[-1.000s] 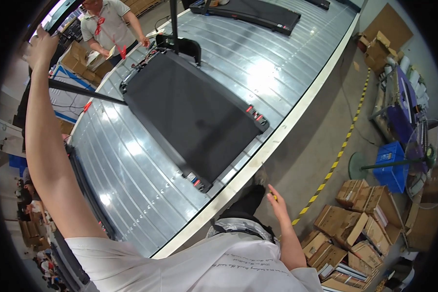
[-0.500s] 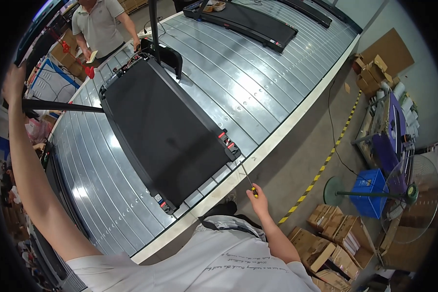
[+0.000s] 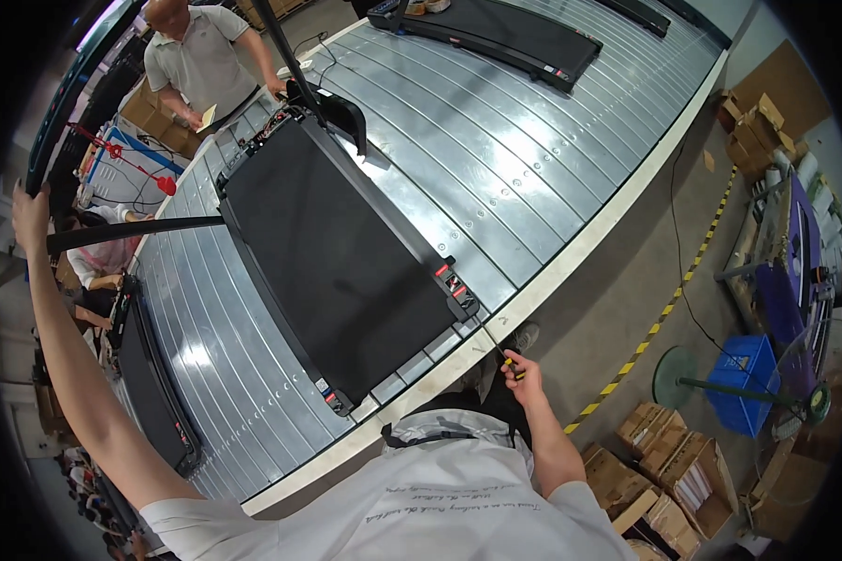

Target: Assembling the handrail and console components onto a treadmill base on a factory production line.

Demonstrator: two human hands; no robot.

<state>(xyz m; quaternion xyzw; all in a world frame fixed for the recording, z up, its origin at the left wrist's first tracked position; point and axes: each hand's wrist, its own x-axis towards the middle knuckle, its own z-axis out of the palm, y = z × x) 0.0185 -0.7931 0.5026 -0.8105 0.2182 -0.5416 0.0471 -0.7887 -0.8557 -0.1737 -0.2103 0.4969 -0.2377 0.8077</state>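
Screwdriver point(image 3: 498, 344): a thin metal shaft with a yellow-and-black handle, lying in the right hand and slanting up-left, its tip reaching toward the near corner of the treadmill.
Right hand point(image 3: 522, 372): fingers are curling fully round the handle, gripping it tight, low over the edge of the conveyor.
Treadmill point(image 3: 332, 257): a black flat deck, lying just up-left of that grip on the ribbed metal conveyor point(image 3: 496, 159); red tabs are showing at its near end.
Left hand point(image 3: 28, 210): reaching far out to the left, wrapping closed round a dark curved bar point(image 3: 61, 122) overhead.
Other person point(image 3: 201, 61): in a grey polo, standing at the treadmill's far end, well apart from both grips.
Floor point(image 3: 627, 280): grey concrete with yellow-black tape, right of the right hand.
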